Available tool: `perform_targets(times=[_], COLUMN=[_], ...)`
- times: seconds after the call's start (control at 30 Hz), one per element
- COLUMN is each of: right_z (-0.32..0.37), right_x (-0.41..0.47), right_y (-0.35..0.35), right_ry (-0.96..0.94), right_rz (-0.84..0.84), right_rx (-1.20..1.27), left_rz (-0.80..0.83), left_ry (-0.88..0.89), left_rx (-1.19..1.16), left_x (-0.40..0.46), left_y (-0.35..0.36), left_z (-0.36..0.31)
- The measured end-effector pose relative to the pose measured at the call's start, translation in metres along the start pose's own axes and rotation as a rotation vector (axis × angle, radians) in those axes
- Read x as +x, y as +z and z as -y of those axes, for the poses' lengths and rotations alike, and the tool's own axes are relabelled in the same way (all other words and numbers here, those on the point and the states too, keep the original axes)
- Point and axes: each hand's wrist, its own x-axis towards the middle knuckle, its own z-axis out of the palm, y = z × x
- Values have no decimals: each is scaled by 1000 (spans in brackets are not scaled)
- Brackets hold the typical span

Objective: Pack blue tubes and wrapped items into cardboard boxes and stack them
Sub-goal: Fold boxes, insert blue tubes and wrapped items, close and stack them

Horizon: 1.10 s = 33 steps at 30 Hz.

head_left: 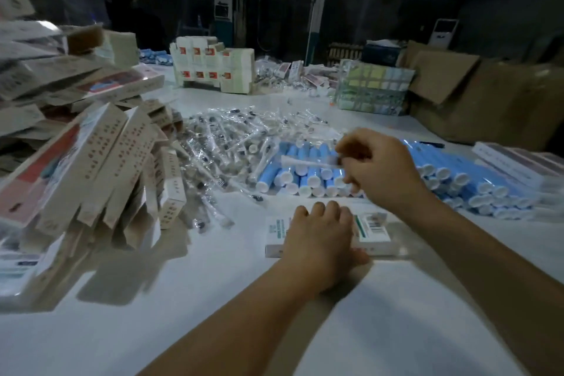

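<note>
My right hand [378, 168] has its fingers curled round a thin wrapped white stick [305, 162], held over the row of blue tubes [305, 175] just beyond it; my left hand [320, 229] lies flat on the small cardboard box [374, 230] nearest me. The stick looks light, stiff and slick in its film; I'd pinch it mid-shaft.

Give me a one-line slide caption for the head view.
Left hand rests on a flat white cardboard box while the right hand holds a clear-wrapped white item above blue plastic tubes.
</note>
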Motion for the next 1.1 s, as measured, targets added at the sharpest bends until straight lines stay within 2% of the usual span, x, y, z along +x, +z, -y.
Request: perform_targets(times=[0.07,0.17,0.27,0.5,0.57,0.7,0.77,0.83,0.97,1.1], right_z=[-34,-83,-112,-106,-103,-87,-82,-80,-77,-76], right_x=[-23,-58,-77,-78,-79,-83,-88,-91,-92,-96], right_y=[-42,-82,-95,-74,-65,-36,-26,-23,-29,-42], right_ry=[132,330,445,302,303,320,300,275,359,209], right_rz=[-124,-287,-337,-193,-172,-144,-144,-148,-56,-299], right_rx=[138,171,139,-264,-309,-76,-7,46,211,43], left_rz=[-90,-133,-140,-223,-224,-212,-262,-287,-241,-271], left_ry=[11,-6,-30,-16,0,63,92,90,45,-42], left_rx=[-25,-18,-7,44,45,52,87,93,45,7], left_x=[0,0,1,-5,-7,-7,-8,-8,-7,-4], left_y=[2,1,3,2,-1,-1,1,2,2,3], left_z=[2,2,4,0,-5,-13,-12,-10,-9,-5])
